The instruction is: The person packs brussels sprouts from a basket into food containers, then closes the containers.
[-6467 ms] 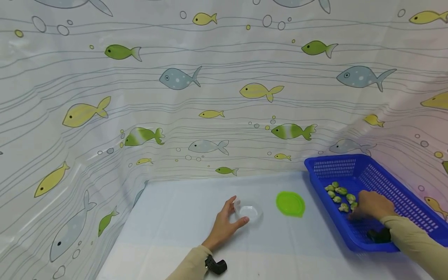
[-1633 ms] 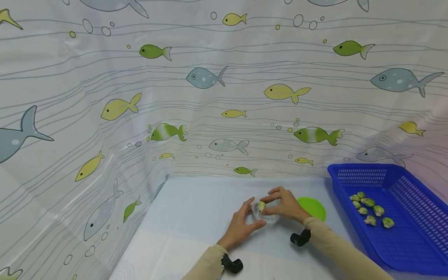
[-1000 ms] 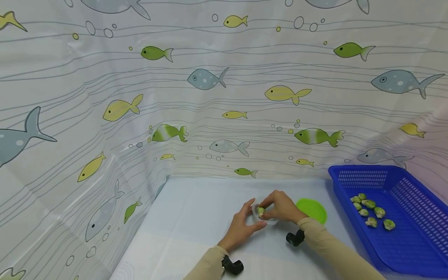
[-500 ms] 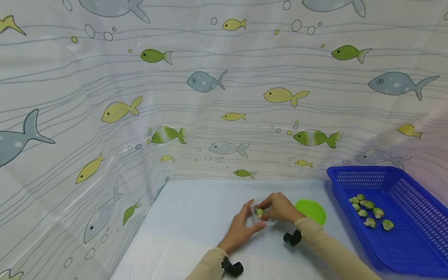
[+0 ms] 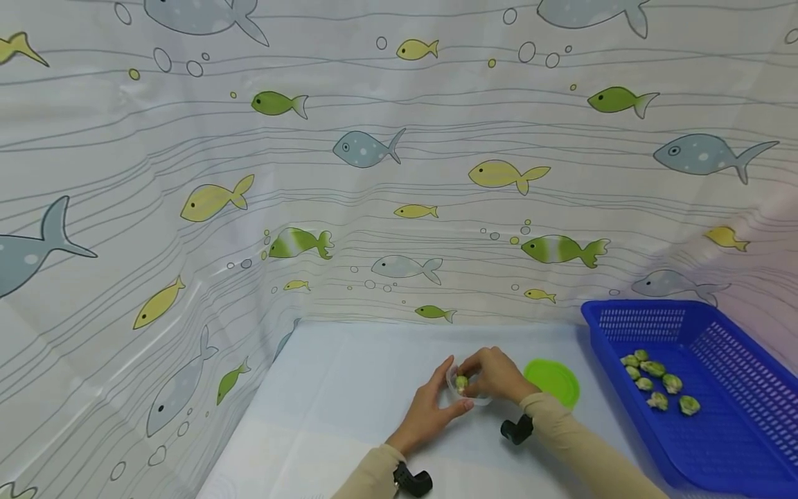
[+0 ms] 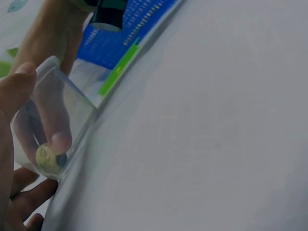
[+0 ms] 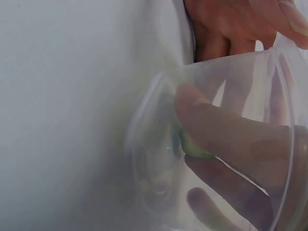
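Note:
A clear plastic container (image 5: 479,400) stands on the white table. My left hand (image 5: 427,412) holds its side, with the thumb (image 6: 18,91) near the rim and the fingers on the far side. Inside the container, low near its bottom, is a small Brussels sprout (image 5: 461,382). My right hand (image 5: 497,374) reaches in over the rim and pinches the sprout between thumb and fingers. Through the see-through wall the left wrist view shows the sprout (image 6: 46,158) at the fingertips. The right wrist view shows only a green edge of it (image 7: 195,148) behind the fingers.
A round bright green lid (image 5: 553,383) lies on the table (image 5: 349,388) just right of the container. Farther right stands a blue perforated basket (image 5: 679,450) with several Brussels sprouts (image 5: 652,368) in its left part. A fish-print curtain (image 5: 374,229) hangs behind and along the sides.
My right hand has come from the basket with a Brussels sprout and lowered it into the container. Over the last second it sank slightly deeper. My left hand has stayed on the container.

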